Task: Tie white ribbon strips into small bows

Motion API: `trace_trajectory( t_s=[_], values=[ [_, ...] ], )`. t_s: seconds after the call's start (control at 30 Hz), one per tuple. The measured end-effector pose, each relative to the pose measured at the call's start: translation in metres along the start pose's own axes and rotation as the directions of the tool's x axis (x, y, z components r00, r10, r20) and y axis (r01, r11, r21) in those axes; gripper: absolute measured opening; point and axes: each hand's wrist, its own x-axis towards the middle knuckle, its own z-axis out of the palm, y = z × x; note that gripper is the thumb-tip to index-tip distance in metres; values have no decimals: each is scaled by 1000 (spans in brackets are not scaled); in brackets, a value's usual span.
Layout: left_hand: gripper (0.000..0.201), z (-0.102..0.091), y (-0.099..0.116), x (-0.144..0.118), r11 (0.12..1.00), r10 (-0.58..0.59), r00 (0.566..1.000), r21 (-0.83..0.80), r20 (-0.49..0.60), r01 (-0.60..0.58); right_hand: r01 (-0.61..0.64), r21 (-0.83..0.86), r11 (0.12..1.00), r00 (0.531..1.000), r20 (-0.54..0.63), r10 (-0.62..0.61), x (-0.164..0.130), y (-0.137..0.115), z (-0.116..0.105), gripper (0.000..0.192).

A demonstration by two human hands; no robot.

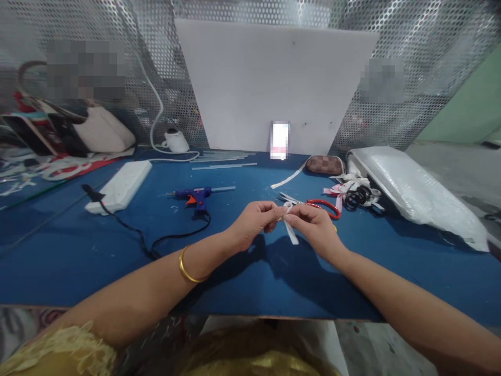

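Both my hands meet over the middle of the blue table (pixel 78 250), pinching a short strip of white ribbon (pixel 291 234) between them. My left hand (pixel 256 222) grips its looped upper end with thumb and fingers; a gold bangle sits on that wrist. My right hand (pixel 313 224) holds the same loop from the other side, and the ribbon's loose tail hangs down toward the table. Red-handled scissors (pixel 324 205) lie just behind my right hand. A blue glue gun (pixel 195 195) rests to the left behind my left hand, its black cord trailing forward.
A white power strip (pixel 121 185) lies at the left. Glue sticks (pixel 223 156) lie near a white board (pixel 274 83) propped at the back. Ribbon pieces and black hair ties (pixel 356 194), a brown checkered pouch (pixel 324 164) and a plastic-wrapped bundle (pixel 410 188) sit at the right.
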Motion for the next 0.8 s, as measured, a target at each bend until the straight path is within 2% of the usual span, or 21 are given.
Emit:
trace_trajectory(
  t_s=[0.13,0.23,0.33,0.43,0.53,0.6,0.67,0.73,0.8],
  values=[
    [40,0,0,1,1000,-25,1000,-2,-13,25,-83,128,988,996,-30,87,1,-1,2,21],
    [35,0,2,1,998,10,999,63,-32,-7,-86,140,986,995,-43,93,1,-1,1,23],
    [27,1,2,-1,984,71,995,167,-74,-58,-57,21,998,997,-46,58,0,1,1,25],
    [23,4,3,-2,977,111,986,197,-121,-85,-13,-121,993,998,-65,5,-2,3,0,21],
    [19,6,5,-3,971,151,983,200,-104,-128,64,-247,967,993,-76,-85,-3,2,-2,18],
    [19,7,4,-3,982,132,988,148,-79,-119,134,-293,947,986,-55,-157,-3,2,-2,18],
    [20,7,2,-2,998,49,997,31,-65,-47,173,-286,943,981,-35,-190,-2,2,-2,18],
    [21,6,0,-1,994,-51,998,-97,-47,46,150,-246,958,987,-11,-158,0,3,-2,19],
    [22,4,-1,0,983,-99,995,-159,-18,95,116,-212,970,993,10,-117,1,4,-3,20]
  ],
)
